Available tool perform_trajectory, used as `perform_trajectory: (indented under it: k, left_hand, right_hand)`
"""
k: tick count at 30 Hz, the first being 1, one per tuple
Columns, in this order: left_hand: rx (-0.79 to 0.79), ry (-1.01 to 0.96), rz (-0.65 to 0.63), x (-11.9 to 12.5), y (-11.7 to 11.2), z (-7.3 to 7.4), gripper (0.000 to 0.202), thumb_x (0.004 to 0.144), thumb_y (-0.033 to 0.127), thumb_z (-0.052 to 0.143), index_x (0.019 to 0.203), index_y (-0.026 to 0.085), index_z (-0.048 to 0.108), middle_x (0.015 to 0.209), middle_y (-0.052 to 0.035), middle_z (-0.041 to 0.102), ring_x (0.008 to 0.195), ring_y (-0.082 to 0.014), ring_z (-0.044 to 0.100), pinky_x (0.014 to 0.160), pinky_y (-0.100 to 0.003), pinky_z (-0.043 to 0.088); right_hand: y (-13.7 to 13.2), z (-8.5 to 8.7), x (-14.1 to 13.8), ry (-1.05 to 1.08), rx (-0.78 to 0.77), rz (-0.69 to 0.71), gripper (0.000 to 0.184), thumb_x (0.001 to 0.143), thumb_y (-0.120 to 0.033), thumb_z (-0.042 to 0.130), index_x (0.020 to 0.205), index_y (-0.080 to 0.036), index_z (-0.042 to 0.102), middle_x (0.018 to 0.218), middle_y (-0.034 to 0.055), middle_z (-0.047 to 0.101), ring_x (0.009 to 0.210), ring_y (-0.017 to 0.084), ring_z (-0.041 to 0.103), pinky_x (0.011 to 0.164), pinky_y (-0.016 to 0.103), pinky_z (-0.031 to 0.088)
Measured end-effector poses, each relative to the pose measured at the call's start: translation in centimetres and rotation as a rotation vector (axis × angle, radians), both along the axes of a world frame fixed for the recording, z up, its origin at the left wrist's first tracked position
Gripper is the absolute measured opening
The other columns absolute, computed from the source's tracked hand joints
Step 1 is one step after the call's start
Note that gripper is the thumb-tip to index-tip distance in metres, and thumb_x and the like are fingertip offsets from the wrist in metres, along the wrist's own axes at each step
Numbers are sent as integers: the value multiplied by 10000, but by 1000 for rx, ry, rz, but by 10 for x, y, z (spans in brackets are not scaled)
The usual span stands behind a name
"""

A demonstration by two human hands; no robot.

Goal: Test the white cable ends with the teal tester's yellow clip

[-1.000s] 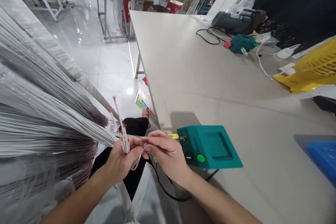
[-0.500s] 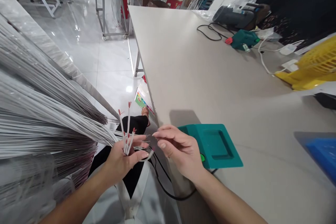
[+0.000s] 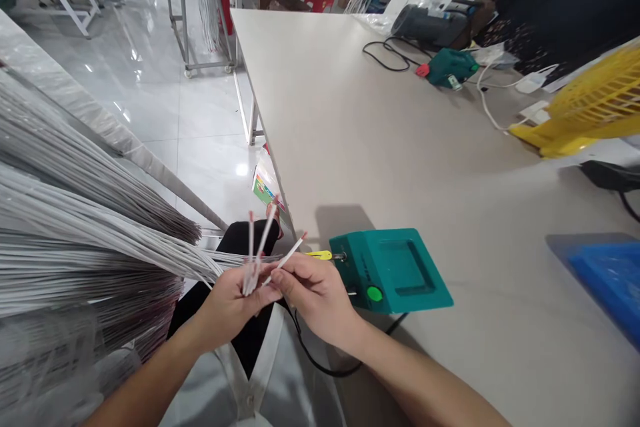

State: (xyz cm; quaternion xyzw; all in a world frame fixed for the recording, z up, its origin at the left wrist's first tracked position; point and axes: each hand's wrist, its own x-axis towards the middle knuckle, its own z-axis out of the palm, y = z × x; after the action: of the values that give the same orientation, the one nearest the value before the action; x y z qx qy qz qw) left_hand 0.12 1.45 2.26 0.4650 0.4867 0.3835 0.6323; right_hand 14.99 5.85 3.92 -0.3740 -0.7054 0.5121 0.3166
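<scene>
My left hand (image 3: 225,313) is closed around several white wires (image 3: 263,240), whose reddish stripped ends point upward. Close beside it, my right hand (image 3: 325,297) pinches a single white wire (image 3: 291,253) with a reddish tip, slanting up to the right. The fingers of both hands almost meet. A long bundle of white and grey wires (image 3: 125,203) runs in from the left behind my left hand. Just right of my right hand, a teal machine (image 3: 444,293) with a green button (image 3: 375,293) sits on the table; a yellow piece (image 3: 319,255) is at its metal shaft.
The beige table (image 3: 350,127) carries a yellow fan (image 3: 585,103), a blue tray (image 3: 607,280), a small dark green device (image 3: 453,68) and a grey machine (image 3: 425,25) with cords. A black cable (image 3: 320,367) loops below my right wrist. A wheeled metal rack (image 3: 183,20) stands beyond.
My right hand has moved left and down to my left hand and now pinches one wire, which tilts up to the right. The view has shifted slightly, and the yellow piece at the machine now shows.
</scene>
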Motion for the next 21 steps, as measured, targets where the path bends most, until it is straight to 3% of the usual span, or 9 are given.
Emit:
perform_trajectory:
  k: [3, 5, 7, 9, 13, 16, 18, 21]
  left_hand:
    - [-19, -4, 60, -5, 1, -2, 322, 865, 394, 466, 756, 134, 622, 610, -1, 569, 448, -74, 436, 435, -193, 357]
    - [-57, -8, 206, -6, 3, -2, 341, 860, 419, 466, 832, 126, 638, 657, -31, 619, 494, -100, 518, 480, -212, 416]
    - [-73, -2, 375, -6, 3, -2, 357, 856, 429, 473, 943, 122, 634, 740, -61, 657, 578, -131, 575, 540, -238, 458]
    - [-40, 30, 480, -4, 2, 1, 360, 859, 424, 473, 994, 131, 634, 778, -62, 664, 553, -111, 544, 522, -228, 446]
    - [54, 95, 390, 2, -1, 7, 253, 808, 363, 579, 932, 170, 688, 822, -40, 649, 543, -84, 485, 484, -198, 402]
    - [16, 84, 385, 6, -2, 7, 185, 770, 329, 629, 833, 175, 709, 764, -23, 639, 559, -90, 499, 461, -190, 381]
    - [-51, 73, 454, 6, -2, 7, 176, 756, 326, 644, 815, 172, 707, 700, -7, 634, 507, -78, 472, 429, -188, 359]
    - [-48, 93, 499, 4, -1, 7, 145, 732, 297, 672, 797, 172, 708, 680, 0, 648, 532, -87, 501, 470, -190, 390]
  right_hand:
    - [0, -3, 0, 53, -84, -10, 268, 862, -263, 470, 646, -150, 582, 577, 4, 547, 494, 80, 490, 467, 191, 383]
    - [-1, -3, 0, 57, -98, -16, 253, 862, -269, 470, 671, -149, 584, 588, 2, 545, 471, 73, 480, 446, 186, 377]
    - [-3, -3, -2, -2, -43, -4, 243, 851, -250, 481, 649, -151, 571, 567, -2, 535, 491, 80, 484, 467, 191, 380]
    - [-4, -4, -3, -83, 44, 51, 264, 845, -216, 477, 596, -155, 539, 536, -5, 518, 522, 89, 477, 496, 198, 372]
    - [-6, -9, -5, -117, 178, 149, 274, 859, -173, 414, 609, -157, 525, 598, 13, 533, 583, 101, 485, 535, 206, 383]
    - [-5, -10, -3, -171, 214, 203, 233, 865, -161, 400, 719, -152, 580, 669, 35, 559, 628, 117, 510, 569, 225, 415]
    - [-4, -8, 0, -185, 228, 152, 172, 857, -166, 443, 820, -154, 610, 708, 45, 579, 665, 128, 531, 603, 243, 435]
    - [-2, -4, 4, -74, 220, -43, 151, 829, -176, 519, 955, -173, 602, 823, 58, 610, 687, 123, 552, 614, 245, 459]
